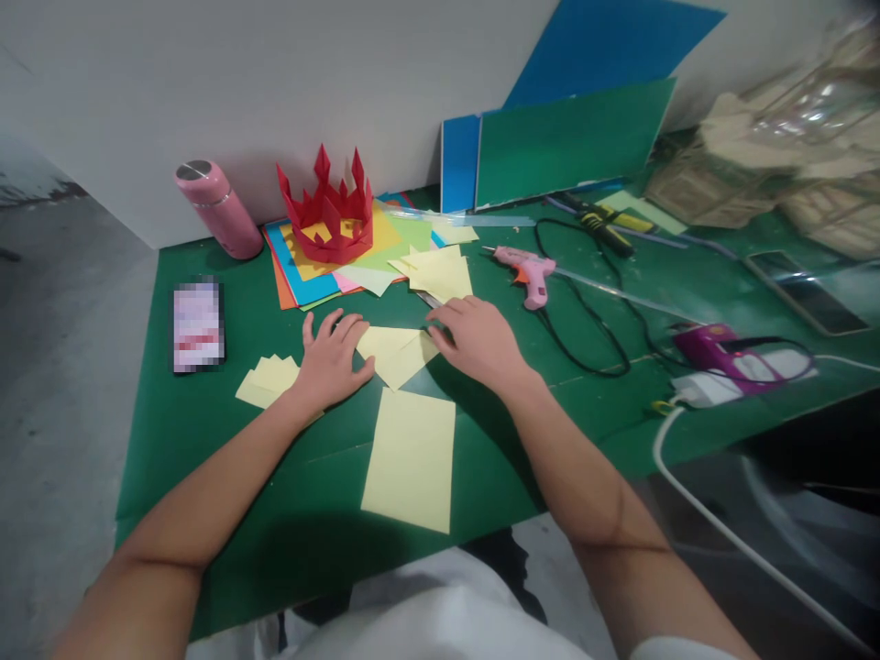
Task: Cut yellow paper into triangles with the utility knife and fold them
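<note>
Both my hands press flat on a folded pale yellow paper piece (399,353) on the green mat (206,431). My left hand (334,362) lies on its left edge with fingers spread. My right hand (474,339) rests on its right side, fingers stretched toward the left. A larger pale yellow sheet (411,458) lies just in front of my hands. Small folded yellow pieces (269,380) sit under my left wrist. More folded yellow triangles (440,273) lie behind my right hand.
A red paper crown (330,215) stands on a stack of coloured paper (302,275). A pink bottle (218,209) and a phone (197,325) are at the left. A pink glue gun (526,270), black cable (584,321), another purple glue gun (721,353) and card sheets (564,147) are at the right.
</note>
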{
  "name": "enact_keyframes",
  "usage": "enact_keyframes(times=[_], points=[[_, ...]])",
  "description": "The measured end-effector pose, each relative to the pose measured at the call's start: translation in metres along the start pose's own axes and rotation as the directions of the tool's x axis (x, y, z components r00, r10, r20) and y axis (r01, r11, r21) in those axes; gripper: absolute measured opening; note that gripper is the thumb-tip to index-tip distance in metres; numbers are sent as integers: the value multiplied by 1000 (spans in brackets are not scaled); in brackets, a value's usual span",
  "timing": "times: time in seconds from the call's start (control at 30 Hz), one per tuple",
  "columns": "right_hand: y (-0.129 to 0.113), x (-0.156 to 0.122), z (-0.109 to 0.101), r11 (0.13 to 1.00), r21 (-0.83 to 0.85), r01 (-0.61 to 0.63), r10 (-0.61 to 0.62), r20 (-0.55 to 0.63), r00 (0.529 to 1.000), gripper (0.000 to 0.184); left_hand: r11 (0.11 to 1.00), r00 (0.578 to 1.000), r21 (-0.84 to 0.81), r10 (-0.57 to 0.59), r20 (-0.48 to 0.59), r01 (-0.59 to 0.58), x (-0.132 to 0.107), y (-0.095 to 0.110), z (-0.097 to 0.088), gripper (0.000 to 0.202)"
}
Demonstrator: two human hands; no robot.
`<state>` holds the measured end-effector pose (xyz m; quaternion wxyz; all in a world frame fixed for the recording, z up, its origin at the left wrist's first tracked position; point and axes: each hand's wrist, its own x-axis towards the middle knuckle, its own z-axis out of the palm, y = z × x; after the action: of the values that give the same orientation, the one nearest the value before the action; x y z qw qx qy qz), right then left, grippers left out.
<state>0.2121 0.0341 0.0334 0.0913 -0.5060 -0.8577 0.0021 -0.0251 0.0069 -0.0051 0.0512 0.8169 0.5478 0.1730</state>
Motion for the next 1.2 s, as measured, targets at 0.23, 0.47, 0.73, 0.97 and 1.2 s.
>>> enact_keyframes(times=[0.23, 0.47, 0.73, 0.97, 1.2], points=[[-11, 2, 18, 988, 137, 74, -78, 28, 997, 14, 997, 994, -21, 79, -72, -81, 1, 2, -2, 50], [-8, 2, 16, 783, 617, -77, 116, -24, 993, 7, 976, 968, -191, 59, -245, -108, 4, -4, -5, 20], [-1, 6, 28, 466, 884, -49, 166, -32, 986, 41, 876, 953, -482, -141, -270, -7, 6, -5, -8, 27], [-19, 9, 37, 130, 984, -123, 200, 95, 975, 49, 800, 952, -596, -228, -205, 63, 5, -2, -7, 21], [-28, 10, 40, 103, 991, -83, 208, 60, 976, 61, 647, 929, -751, -345, -134, 132, 8, -5, 0, 20]])
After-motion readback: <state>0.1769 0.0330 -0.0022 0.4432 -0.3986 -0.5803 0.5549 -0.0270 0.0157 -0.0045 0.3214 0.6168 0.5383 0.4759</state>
